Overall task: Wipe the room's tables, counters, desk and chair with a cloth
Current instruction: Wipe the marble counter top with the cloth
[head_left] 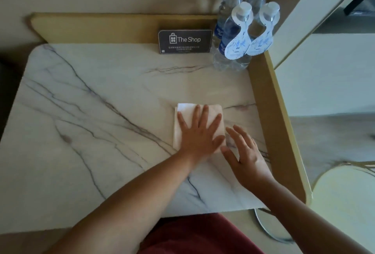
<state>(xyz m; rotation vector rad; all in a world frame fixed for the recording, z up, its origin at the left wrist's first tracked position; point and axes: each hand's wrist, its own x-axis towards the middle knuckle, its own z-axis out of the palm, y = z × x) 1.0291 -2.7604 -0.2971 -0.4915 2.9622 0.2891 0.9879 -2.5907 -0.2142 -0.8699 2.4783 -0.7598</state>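
Red fabric (203,235) at bottom edge, nearest to camera; two bare forearms reaching forward over it. Left hand (199,132) flat on folded white cloth (183,125), fingers straight and spread, palm pressing down, nothing gripped. Right hand (246,154) just beside cloth's right edge, fingers straight and slightly apart, holding nothing; contact with tabletop not certain. Cloth on right half of marble tabletop (91,123), near raised tan rim (269,111).

Step in hand, judged: wiping this tabletop. To do well: keep palm flat and pressure even; sweep in overlapping passes from rim toward left edge; work into corner along rim. Four water bottles (241,30) and black "The Shop" sign (184,40) at far right corner, well apart from cloth; best lifted or shifted with free right hand before wiping there, otherwise risk of toppling bottles.

Left forearm angled in from lower left, right from lower right.
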